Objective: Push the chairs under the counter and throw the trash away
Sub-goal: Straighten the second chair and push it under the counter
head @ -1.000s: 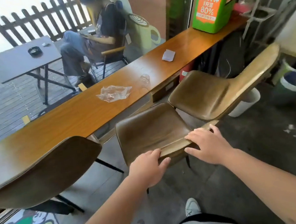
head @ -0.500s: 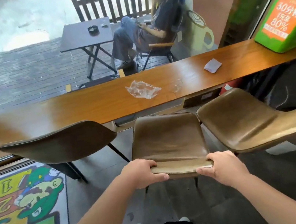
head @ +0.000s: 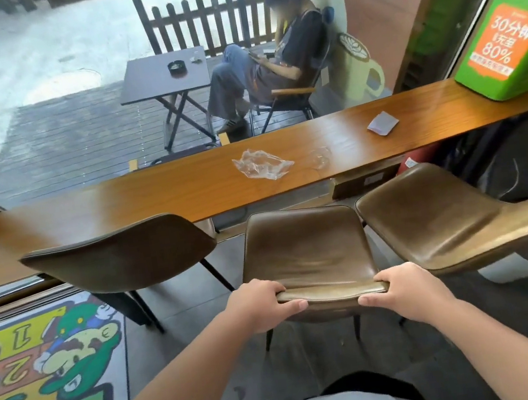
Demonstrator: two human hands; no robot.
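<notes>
A brown leather chair point(head: 304, 248) stands in front of me, its seat facing the long wooden counter point(head: 159, 195). My left hand point(head: 257, 303) grips the left end of its backrest top and my right hand point(head: 403, 292) grips the right end. A darker chair point(head: 120, 255) stands to the left, partly under the counter, and a third chair point(head: 430, 219) is turned sideways on the right. On the counter lie a crumpled clear plastic wrapper point(head: 261, 166), a small clear plastic piece point(head: 318, 157) and a white paper slip point(head: 381, 123).
A green box with an orange label point(head: 510, 43) sits on the counter's right end. Dark bags point(head: 523, 157) fill the space under the counter at right. A cartoon floor mat point(head: 42, 376) lies at left. Behind the window, a person sits by a small table point(head: 165, 74).
The view has swung left and squared up to the counter. Both hands have settled on the ends of the middle chair's backrest, and the chair now faces the counter straight on.
</notes>
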